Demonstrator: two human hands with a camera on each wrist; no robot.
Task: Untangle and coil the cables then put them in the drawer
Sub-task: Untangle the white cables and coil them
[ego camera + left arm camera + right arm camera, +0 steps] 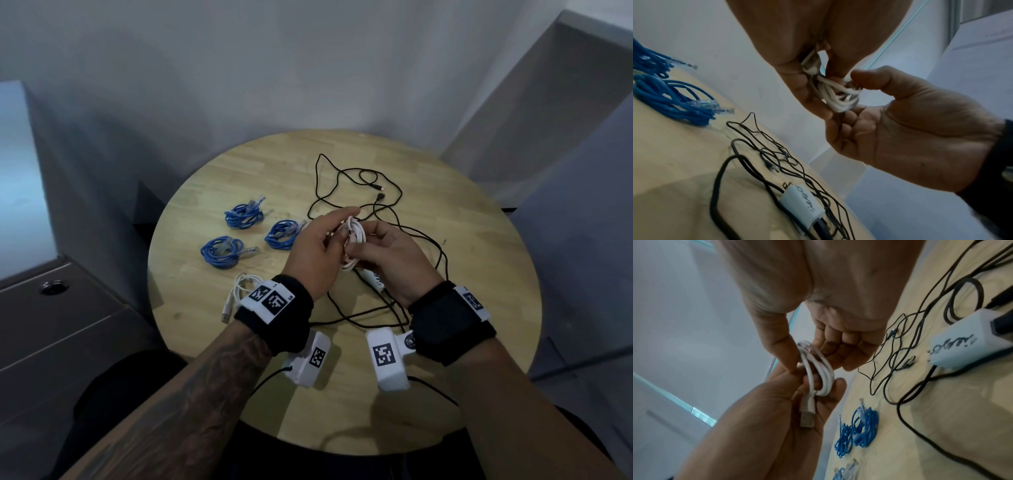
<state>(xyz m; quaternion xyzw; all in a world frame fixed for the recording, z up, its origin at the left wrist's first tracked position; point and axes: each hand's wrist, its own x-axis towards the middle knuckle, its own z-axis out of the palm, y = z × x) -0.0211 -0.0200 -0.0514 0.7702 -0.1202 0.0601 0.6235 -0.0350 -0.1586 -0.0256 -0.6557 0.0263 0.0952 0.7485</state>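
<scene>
Above the middle of the round wooden table (479, 274), both hands hold a small coiled white USB cable (354, 236). My left hand (337, 228) grips the coil (822, 374) from the left, and its USB plug (807, 415) lies across that palm. My right hand (363, 241) pinches the coil (838, 95) between thumb and curled fingers. Loose, tangled black cables (376, 205) spread under and beyond the hands. Three coiled blue cables (244, 214) (282, 234) (221, 251) lie on the left of the table. Another coiled white cable (241, 289) lies near my left wrist.
A white adapter block (375, 279) with writing on it sits among the black cables (787, 162) below my right hand. A grey drawer unit (68, 325) with a keyhole (53, 287) stands left of the table. Grey walls surround the table.
</scene>
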